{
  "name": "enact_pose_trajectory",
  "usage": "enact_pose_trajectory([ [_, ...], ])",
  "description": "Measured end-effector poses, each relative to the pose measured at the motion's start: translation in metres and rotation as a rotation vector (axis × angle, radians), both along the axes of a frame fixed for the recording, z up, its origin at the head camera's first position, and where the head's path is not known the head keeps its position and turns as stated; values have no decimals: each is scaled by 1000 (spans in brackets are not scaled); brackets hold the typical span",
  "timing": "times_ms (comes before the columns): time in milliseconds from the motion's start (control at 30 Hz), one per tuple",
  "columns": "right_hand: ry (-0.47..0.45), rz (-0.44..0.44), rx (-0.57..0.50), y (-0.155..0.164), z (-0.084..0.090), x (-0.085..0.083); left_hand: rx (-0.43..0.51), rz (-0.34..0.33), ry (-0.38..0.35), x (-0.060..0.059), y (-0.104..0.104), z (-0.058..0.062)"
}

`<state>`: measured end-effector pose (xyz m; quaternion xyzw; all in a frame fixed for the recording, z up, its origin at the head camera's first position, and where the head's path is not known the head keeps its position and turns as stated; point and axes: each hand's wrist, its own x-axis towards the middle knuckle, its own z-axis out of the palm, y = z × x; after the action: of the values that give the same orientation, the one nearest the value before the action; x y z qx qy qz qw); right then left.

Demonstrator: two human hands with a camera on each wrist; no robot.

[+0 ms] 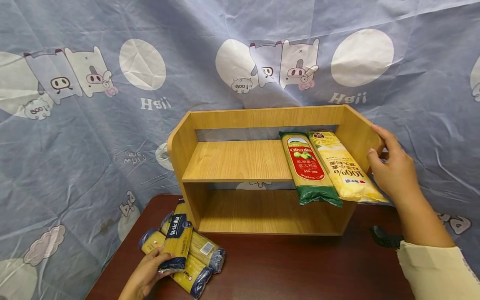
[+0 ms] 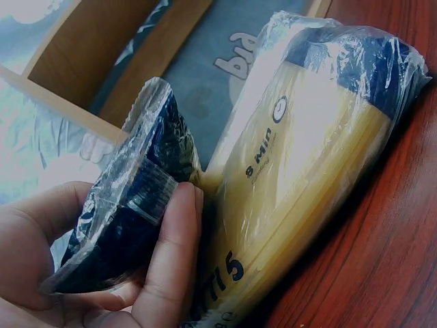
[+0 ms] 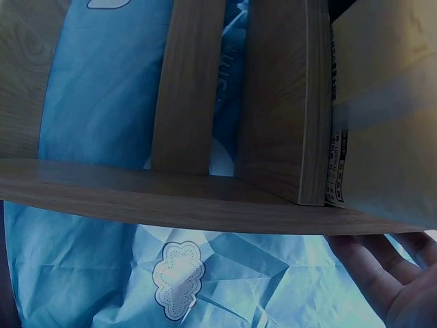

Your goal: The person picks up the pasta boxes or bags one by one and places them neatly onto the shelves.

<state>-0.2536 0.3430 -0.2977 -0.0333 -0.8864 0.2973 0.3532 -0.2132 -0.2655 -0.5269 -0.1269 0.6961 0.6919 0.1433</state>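
Observation:
My left hand (image 1: 148, 266) pinches the near, dark-blue end of a La Sicilia spaghetti pack (image 1: 179, 237), between thumb and fingers. Beneath it, more yellow spaghetti packs (image 1: 191, 277) with blue ends lie on the table. In the left wrist view the crinkled clear-and-blue wrapper end (image 2: 130, 205) sits in my fingers, beside another pack (image 2: 287, 157). My right hand (image 1: 397, 175) grips the front edge of the right side panel of a wooden shelf (image 1: 240, 160), its fingers (image 3: 372, 263) outside the panel in the right wrist view.
On the upper board, a green-ended Olivoila pasta pack (image 1: 307, 162) and a yellow pasta pack (image 1: 337, 166) lie side by side at the right, overhanging the front. A black object (image 1: 386, 237) lies on the dark red table (image 1: 281, 266) at right. Patterned cloth (image 1: 195, 62) hangs behind.

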Motion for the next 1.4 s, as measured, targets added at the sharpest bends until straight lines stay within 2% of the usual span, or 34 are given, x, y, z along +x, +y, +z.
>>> enact_pose_trajectory([
  [133, -5, -4, -6, -1, -1, 0, 12, -37, 2, 2, -4, -1],
  [267, -9, 3, -4, -3, 0, 1, 61, -80, 14, 5, -8, -4],
  [433, -8, 7, -2, -3, 1, 1, 124, -116, -8, 7, -9, -4],
  [667, -2, -2, -2, -3, 0, 1, 191, -126, -5, 9, -9, -3],
  [767, -1, 0, 1, -2, -1, 1, 225, -108, -7, 9, -8, -4],
  [933, 8, 9, 7, -3, -1, -1, 210, -80, -5, 8, -8, -7],
  [1100, 18, 11, 11, -5, 0, -1, 220, -85, 8, 9, -8, -10],
  [1400, -2, 13, 4, -4, -1, -1, 357, -150, 31, 10, -12, -10],
])
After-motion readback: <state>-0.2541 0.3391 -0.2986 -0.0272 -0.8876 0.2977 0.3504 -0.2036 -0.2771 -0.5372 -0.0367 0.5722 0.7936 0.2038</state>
